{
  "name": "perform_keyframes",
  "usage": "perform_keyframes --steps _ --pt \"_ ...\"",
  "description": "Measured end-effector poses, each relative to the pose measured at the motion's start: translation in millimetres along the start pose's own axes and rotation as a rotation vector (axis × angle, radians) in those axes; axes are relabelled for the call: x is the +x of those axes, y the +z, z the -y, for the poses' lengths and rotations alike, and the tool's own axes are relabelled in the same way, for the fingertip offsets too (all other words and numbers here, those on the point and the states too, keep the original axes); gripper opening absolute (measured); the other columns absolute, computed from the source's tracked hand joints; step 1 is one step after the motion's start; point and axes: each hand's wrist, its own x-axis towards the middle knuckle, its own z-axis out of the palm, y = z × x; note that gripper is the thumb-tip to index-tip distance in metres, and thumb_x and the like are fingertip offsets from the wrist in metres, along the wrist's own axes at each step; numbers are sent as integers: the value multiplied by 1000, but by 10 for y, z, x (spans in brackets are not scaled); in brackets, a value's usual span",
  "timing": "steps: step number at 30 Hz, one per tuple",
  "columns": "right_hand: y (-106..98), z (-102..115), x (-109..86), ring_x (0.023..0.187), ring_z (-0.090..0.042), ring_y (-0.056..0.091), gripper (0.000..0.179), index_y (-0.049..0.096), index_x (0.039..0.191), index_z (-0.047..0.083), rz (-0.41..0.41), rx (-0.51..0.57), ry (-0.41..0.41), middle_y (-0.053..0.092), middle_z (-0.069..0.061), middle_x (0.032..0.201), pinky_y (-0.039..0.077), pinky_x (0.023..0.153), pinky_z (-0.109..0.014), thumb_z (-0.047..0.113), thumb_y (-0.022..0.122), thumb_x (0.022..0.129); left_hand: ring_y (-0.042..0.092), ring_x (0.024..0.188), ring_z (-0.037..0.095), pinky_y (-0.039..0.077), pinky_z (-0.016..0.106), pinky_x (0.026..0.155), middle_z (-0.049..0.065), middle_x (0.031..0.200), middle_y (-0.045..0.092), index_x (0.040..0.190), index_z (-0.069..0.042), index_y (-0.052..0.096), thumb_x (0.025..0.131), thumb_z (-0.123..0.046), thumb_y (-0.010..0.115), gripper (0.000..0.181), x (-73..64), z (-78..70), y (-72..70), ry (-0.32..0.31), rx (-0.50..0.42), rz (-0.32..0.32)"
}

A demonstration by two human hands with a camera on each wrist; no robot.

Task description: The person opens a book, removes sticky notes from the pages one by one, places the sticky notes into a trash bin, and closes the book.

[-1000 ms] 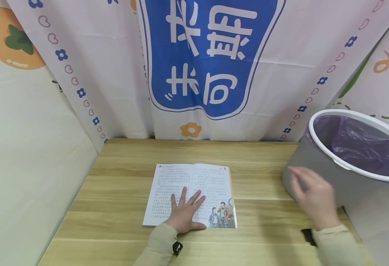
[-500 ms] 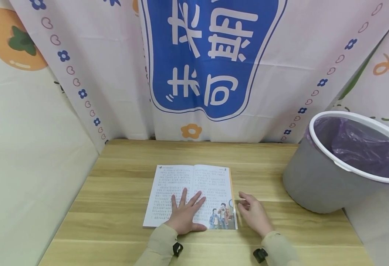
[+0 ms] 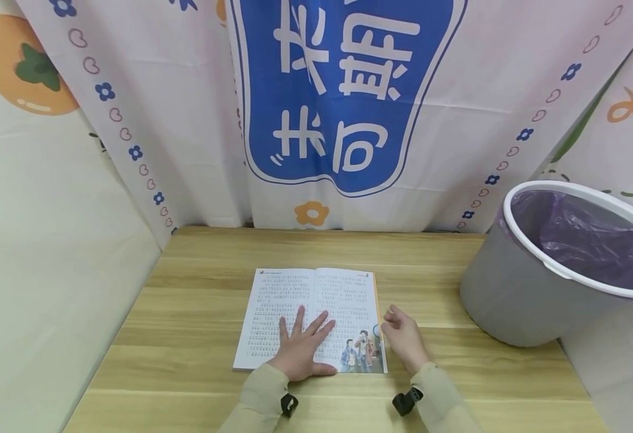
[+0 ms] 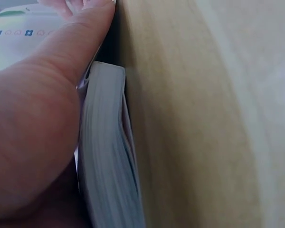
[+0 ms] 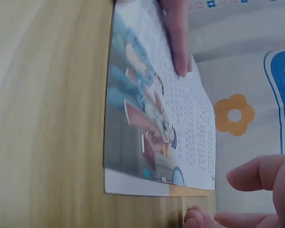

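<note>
An open book (image 3: 278,291) lies flat on the wooden table, printed text on both pages and a drawing of two figures (image 3: 357,352) at the lower right corner. Across its lower middle, my left hand (image 3: 298,356) rests with fingers spread, pressing the pages. The book's thick page edge (image 4: 104,128) shows beside that hand in the left wrist view. My right hand (image 3: 406,344) is just off the book's right edge, fingers loosely bent. In the right wrist view, its thumb and fingers (image 5: 247,176) stand apart near the page edge, with nothing between them.
A grey bin (image 3: 517,300) with a white rim and purple liner stands at the table's right side. Behind the table (image 3: 186,337) hangs a printed cloth (image 3: 203,150), and a pale cloth covers the left side.
My right hand has come from beside the bin leftward to the book's right edge, shifting slightly closer in the last half second. The left hand has stayed on the book.
</note>
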Motion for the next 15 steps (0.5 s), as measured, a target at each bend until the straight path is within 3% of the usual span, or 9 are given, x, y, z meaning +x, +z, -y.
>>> perform_keyframes --steps 4,12,15 --pt "-3 45 21 125 -41 51 61 33 149 -7 13 20 24 56 -24 134 46 103 -48 6 58 95 -5 146 48 -3 80 103 -2 165 13 158 -25 27 77 -72 64 101 3 -1 -12 5 -18 10" --pt "-26 68 71 127 -38 50 58 36 148 -8 43 62 63 48 -28 142 47 100 -46 9 56 97 -7 146 49 -6 79 103 -1 166 13 158 -24 27 79 -70 65 99 -5 3 -69 11 -68 18" --pt "-42 48 92 114 -32 59 55 41 145 -8 50 72 74 56 -26 132 53 88 -39 11 58 96 -7 146 48 -6 79 103 -1 166 12 158 -25 26 79 -71 64 99 -3 3 -72 7 -74 28"
